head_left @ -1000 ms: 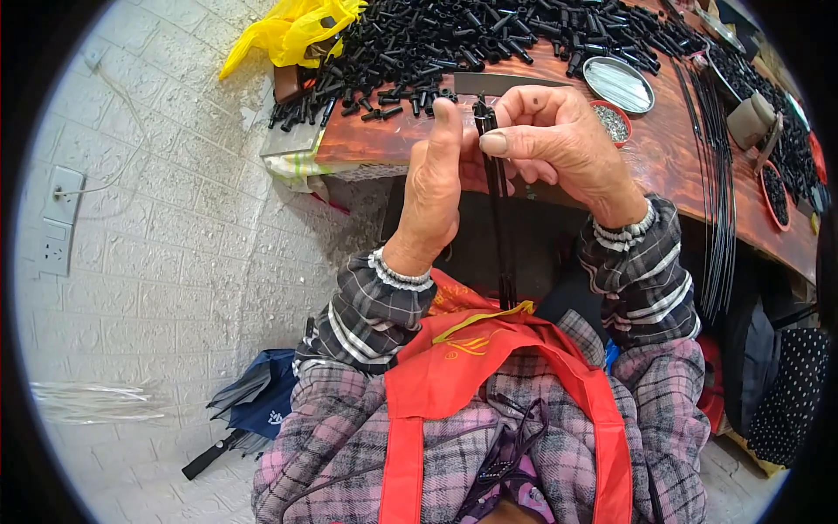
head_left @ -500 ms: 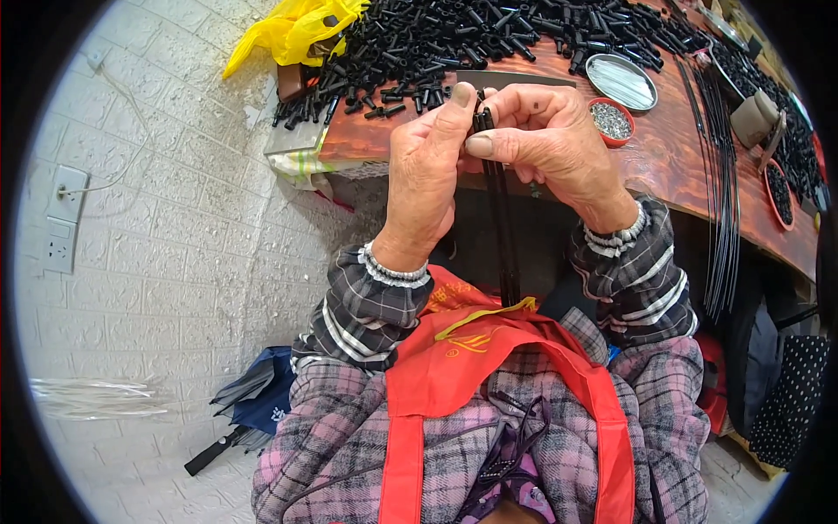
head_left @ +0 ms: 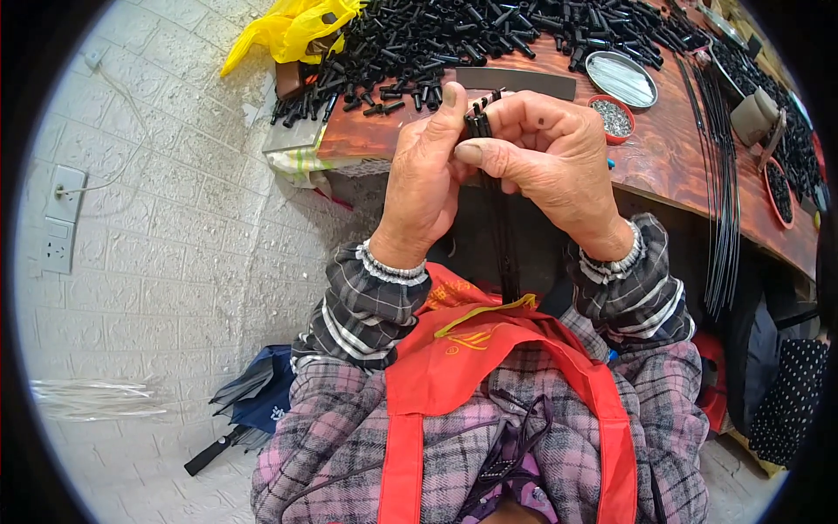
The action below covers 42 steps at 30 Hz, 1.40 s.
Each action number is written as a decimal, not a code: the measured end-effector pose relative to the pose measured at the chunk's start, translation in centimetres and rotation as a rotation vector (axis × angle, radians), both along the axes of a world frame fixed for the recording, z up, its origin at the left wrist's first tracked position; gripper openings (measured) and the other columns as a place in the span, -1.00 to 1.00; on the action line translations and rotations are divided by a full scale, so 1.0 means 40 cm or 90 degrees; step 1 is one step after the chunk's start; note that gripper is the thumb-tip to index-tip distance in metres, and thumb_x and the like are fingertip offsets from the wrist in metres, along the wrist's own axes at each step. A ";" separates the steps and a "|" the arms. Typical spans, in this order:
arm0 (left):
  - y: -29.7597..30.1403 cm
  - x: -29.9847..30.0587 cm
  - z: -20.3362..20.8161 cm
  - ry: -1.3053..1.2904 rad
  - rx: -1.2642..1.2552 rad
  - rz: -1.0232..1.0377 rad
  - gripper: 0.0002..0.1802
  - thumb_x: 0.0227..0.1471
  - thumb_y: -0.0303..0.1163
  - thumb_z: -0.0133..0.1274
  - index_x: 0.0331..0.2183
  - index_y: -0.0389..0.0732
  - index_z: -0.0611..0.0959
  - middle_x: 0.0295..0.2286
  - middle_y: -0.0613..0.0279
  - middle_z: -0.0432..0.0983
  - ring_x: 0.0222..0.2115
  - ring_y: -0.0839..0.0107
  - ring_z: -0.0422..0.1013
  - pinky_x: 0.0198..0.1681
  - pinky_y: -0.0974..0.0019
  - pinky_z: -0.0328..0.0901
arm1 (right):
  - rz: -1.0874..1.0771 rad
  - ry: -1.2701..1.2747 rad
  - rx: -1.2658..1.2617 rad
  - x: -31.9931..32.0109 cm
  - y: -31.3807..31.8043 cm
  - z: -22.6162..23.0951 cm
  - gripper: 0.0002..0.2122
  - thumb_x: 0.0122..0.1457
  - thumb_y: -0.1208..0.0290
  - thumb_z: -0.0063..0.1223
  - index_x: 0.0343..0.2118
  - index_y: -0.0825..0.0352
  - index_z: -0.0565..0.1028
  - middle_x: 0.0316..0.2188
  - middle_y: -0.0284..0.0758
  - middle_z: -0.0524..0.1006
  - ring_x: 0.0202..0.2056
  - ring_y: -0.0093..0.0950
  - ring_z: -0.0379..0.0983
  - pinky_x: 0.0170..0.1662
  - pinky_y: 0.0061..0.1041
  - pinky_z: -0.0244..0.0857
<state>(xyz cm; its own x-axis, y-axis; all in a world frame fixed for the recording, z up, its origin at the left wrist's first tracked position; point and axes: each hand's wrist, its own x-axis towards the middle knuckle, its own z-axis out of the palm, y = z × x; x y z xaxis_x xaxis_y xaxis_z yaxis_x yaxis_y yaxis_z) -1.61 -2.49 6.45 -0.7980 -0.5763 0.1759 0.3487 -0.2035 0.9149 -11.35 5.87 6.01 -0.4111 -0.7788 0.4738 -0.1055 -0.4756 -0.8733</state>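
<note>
A bundle of long, thin black rods (head_left: 499, 229) stands upright between my hands, its lower end down by the red apron (head_left: 471, 349). My left hand (head_left: 417, 179) is closed around the upper part of the bundle, thumb pointing up along it. From the other side my right hand (head_left: 559, 166) lays its thumb against the rods just below their tips, with its fingers curled behind. Small black end pieces show above the fingers. What the right fingertips pinch behind the bundle is hidden.
Many short black tubular parts (head_left: 428, 52) are heaped on the wooden table (head_left: 655, 166). A flat dark strip (head_left: 515, 83), a dish of white sticks (head_left: 621, 80) and a red bowl of small metal parts (head_left: 613, 120) lie before me. Thin black rods (head_left: 720, 201) overhang the table edge at right.
My right hand has shifted slightly down and to the right, its thumb lower on the rods. More of the rod tips and the dark strip now shows. My left hand has barely moved.
</note>
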 end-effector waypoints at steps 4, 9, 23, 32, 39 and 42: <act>-0.005 -0.001 -0.012 0.021 0.023 0.015 -0.68 0.03 -0.13 -0.13 -0.54 -0.16 0.48 -0.62 0.48 0.32 -0.64 0.74 0.22 -0.63 0.60 0.11 | -0.069 0.079 -0.015 0.005 0.002 -0.010 -0.91 -0.13 0.59 0.14 -0.54 0.42 0.44 -0.63 -0.45 0.44 -0.61 -0.77 0.32 -0.59 -0.84 0.17; -0.006 -0.009 -0.016 0.004 0.054 0.034 -0.73 0.02 -0.17 -0.09 -0.57 -0.13 0.48 -0.66 0.52 0.29 -0.67 0.77 0.19 -0.66 0.63 0.08 | -0.126 0.132 -0.034 0.015 0.003 -0.012 -0.88 -0.16 0.59 0.16 -0.55 0.40 0.43 -0.60 -0.48 0.37 -0.60 -0.78 0.28 -0.58 -0.83 0.15; -0.024 -0.022 -0.032 0.066 0.242 -0.074 -0.78 0.07 -0.29 -0.19 -0.40 -0.23 0.45 -0.53 0.34 0.37 -0.55 0.63 0.32 -0.51 0.56 0.24 | -0.252 0.283 -0.160 0.017 -0.003 -0.007 -0.84 -0.24 0.55 0.19 -0.54 0.39 0.45 -0.37 -0.38 0.40 -0.60 -0.79 0.20 -0.63 -0.84 0.06; -0.017 -0.021 -0.041 0.062 0.305 -0.079 -0.79 0.09 -0.31 -0.23 -0.37 -0.23 0.43 -0.46 0.30 0.37 -0.48 0.58 0.32 -0.41 0.47 0.28 | -0.241 0.293 -0.185 0.018 -0.005 -0.012 -0.83 -0.24 0.56 0.19 -0.51 0.41 0.46 -0.36 -0.34 0.41 -0.52 -0.73 0.29 -0.58 -0.80 0.13; 0.001 -0.018 -0.037 0.116 0.352 -0.101 -0.80 0.08 -0.31 -0.22 -0.35 -0.21 0.43 -0.44 0.35 0.33 -0.41 0.59 0.30 -0.33 0.44 0.27 | -0.222 0.302 -0.212 0.020 -0.004 -0.005 -0.82 -0.27 0.57 0.20 -0.54 0.43 0.44 -0.36 -0.30 0.42 -0.42 -0.62 0.35 -0.49 -0.72 0.21; 0.008 -0.009 -0.037 0.120 0.313 -0.099 -0.81 0.07 -0.30 -0.21 -0.36 -0.20 0.43 -0.46 0.37 0.32 -0.42 0.59 0.30 -0.33 0.46 0.26 | -0.228 0.317 -0.233 0.027 -0.002 -0.001 -0.81 -0.29 0.58 0.21 -0.55 0.44 0.44 -0.37 -0.27 0.42 -0.39 -0.57 0.35 -0.47 -0.69 0.23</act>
<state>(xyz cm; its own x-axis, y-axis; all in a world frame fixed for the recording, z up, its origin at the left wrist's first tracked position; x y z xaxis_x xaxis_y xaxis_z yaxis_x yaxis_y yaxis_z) -1.95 -2.16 4.98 -0.8611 -0.5043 0.0645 0.4294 -0.6536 0.6233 -10.27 5.79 5.99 -0.2785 -0.3909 0.8773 -0.6551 -0.5907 -0.4711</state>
